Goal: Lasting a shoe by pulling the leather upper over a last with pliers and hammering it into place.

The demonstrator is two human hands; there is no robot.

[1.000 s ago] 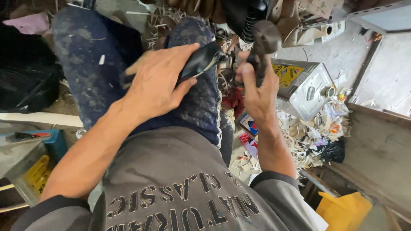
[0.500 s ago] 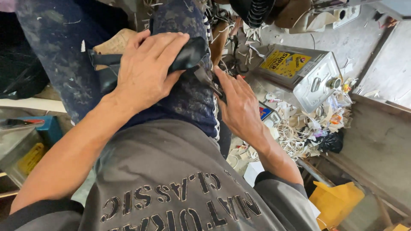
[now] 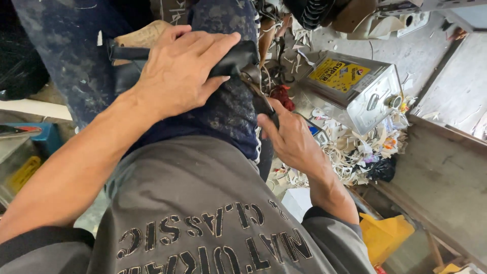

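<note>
The left hand (image 3: 175, 76) is pressing down flat on a black leather piece (image 3: 234, 58), fingers spread across its top, pinning it against the knee (image 3: 228, 101) in dark blue speckled trousers. The leather is lying right over that knee, its strap end poking out behind the left hand's wrist side, next to a tan wooden shape (image 3: 144, 35). The right hand (image 3: 291, 142) is sitting just below the knee on its outer side, fingers curled tight around a pair of pincers (image 3: 258, 91), and the tool's rusty head is biting at the leather's edge, touching it. How far the pincers' own jaws are parted, I cannot tell from here. Beyond the knee, out on the floor, a silver metal can (image 3: 355, 91) with a yellow label is lying on its side, and a heap of pale scraps (image 3: 350, 152) is spreading between the can and the right hand. Something red (image 3: 281, 96) is showing just past the knee, near the pincers. A yellow bag (image 3: 383, 236) is resting well below the knee, by the right elbow.
</note>
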